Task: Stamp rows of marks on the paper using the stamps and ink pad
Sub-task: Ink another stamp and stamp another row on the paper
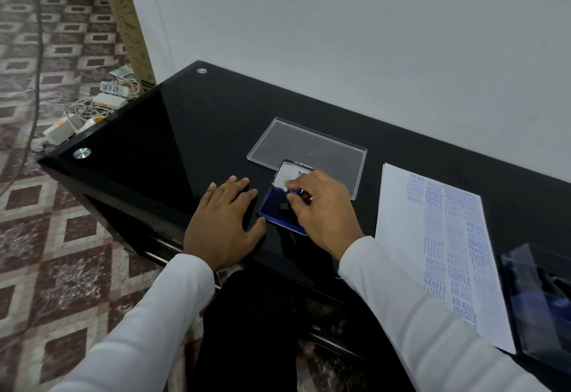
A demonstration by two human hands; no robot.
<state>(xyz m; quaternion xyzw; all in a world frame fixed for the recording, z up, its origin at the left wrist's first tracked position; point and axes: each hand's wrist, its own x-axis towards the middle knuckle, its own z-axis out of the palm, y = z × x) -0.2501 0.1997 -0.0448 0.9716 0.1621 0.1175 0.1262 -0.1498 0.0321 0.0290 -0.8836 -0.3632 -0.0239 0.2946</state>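
Observation:
A blue ink pad [276,210] lies open on the black glass table [173,132], its lid [290,175] raised at the far side. My right hand [324,209] hovers over the pad and pinches a small blue stamp [293,195] between its fingers, at or just above the pad. My left hand [225,224] rests flat on the table, its thumb touching the pad's left edge. To the right lies a white paper [398,224] covered with several columns of blue stamped words.
A clear plastic lid [309,144] lies behind the ink pad. A clear box [540,302] with dark items stands at the right edge, over the paper's corner. Cables and power strips [92,107] lie on the patterned floor to the left. A white wall runs behind the table.

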